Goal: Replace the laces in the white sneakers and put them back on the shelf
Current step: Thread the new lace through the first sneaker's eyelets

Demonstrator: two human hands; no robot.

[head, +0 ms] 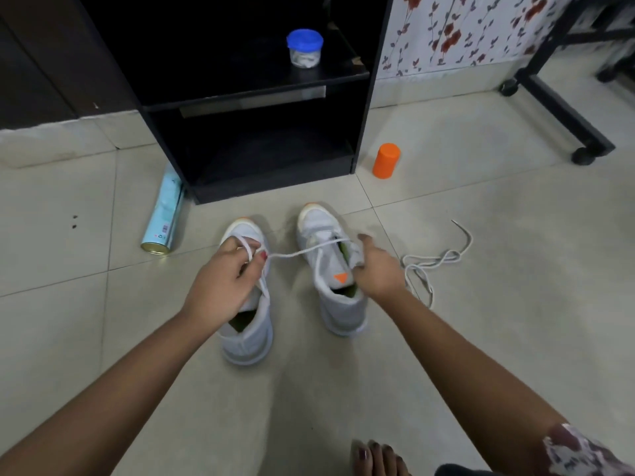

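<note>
Left hand (220,280) pinches the lace (292,253); probably limp and light, best taken near its tip. Right hand (378,269) grips the right sneaker (343,304) by its soft upper.

Two sneakers (247,338) (343,310), two laces (295,252) (426,261)
</note>
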